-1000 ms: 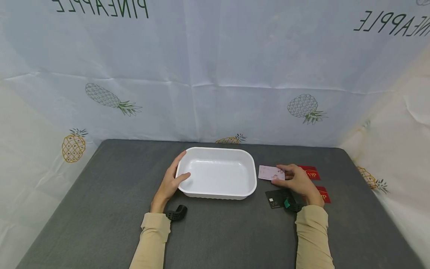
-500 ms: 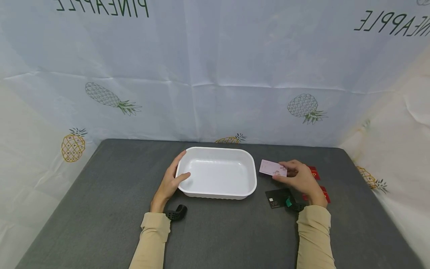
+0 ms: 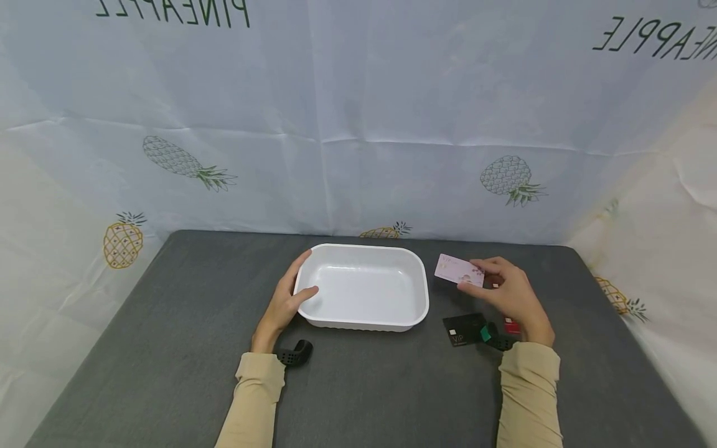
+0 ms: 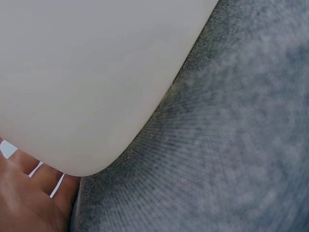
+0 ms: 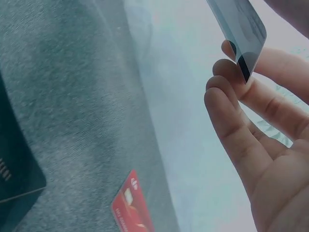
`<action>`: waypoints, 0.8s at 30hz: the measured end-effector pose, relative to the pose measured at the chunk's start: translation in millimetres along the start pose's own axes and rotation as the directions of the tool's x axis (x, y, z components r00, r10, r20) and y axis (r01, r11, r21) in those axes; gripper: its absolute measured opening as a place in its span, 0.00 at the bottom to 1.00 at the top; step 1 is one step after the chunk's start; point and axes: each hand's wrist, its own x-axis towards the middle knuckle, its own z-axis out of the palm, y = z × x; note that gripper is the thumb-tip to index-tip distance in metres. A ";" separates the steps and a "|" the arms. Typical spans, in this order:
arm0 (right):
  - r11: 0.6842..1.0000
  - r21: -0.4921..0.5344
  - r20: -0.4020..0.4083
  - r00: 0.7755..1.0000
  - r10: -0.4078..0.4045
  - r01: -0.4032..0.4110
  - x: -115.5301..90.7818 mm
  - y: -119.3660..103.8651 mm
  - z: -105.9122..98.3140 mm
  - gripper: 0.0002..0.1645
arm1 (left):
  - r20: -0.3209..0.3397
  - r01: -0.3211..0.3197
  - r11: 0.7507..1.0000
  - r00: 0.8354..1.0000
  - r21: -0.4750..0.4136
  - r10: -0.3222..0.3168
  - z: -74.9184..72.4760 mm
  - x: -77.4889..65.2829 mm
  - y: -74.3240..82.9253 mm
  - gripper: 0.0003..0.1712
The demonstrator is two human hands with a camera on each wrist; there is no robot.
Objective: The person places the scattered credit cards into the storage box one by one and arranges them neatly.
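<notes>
In the head view, my left hand (image 3: 284, 306) grips the left end of a white rectangular tray (image 3: 364, 326), thumb over the rim and fingers along the outside. The left wrist view shows the tray's outer wall (image 4: 87, 96) beside those fingers. My right hand (image 3: 512, 298) pinches a pink VIP card (image 3: 455, 269) by its right end, raised off the table to the right of the tray. In the right wrist view the card (image 5: 244, 34) appears edge-on between thumb and fingers. The other fingers are bent behind it.
A black VIP card (image 3: 463, 330) lies below the right hand, partly covered by the wrist strap. One red card (image 3: 511, 325) shows beside the wrist, mostly hidden. The grey table (image 3: 364, 386) ends at a pineapple-print cloth (image 3: 364, 186) behind the tray.
My right hand has lifted the pink card off the table, moving up and slightly right. It now covers more of the red cards. The left hand and tray have stayed put.
</notes>
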 end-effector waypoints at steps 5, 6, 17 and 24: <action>1.000 -0.006 0.005 1.000 -0.008 0.008 0.1 -7.8 -0.2 0.37 | -0.003 0.011 1.000 1.000 -0.010 -0.011 0.2 -0.4 -0.8 0.45; 1.000 -0.004 0.007 1.000 -0.009 0.010 0.3 -9.6 0.0 0.38 | -0.003 0.014 1.000 1.000 -0.012 -0.015 0.1 -0.5 -1.0 0.45; 0.998 -0.034 0.019 0.998 -0.055 0.056 6.6 -24.4 6.8 0.37 | -0.002 0.008 1.000 1.000 -0.010 -0.008 -0.3 -0.4 1.3 0.45; 0.997 -0.025 0.020 0.997 -0.076 0.076 7.8 -32.1 12.7 0.37 | 0.013 -0.008 0.999 1.000 -0.042 0.008 -1.1 -1.4 2.8 0.45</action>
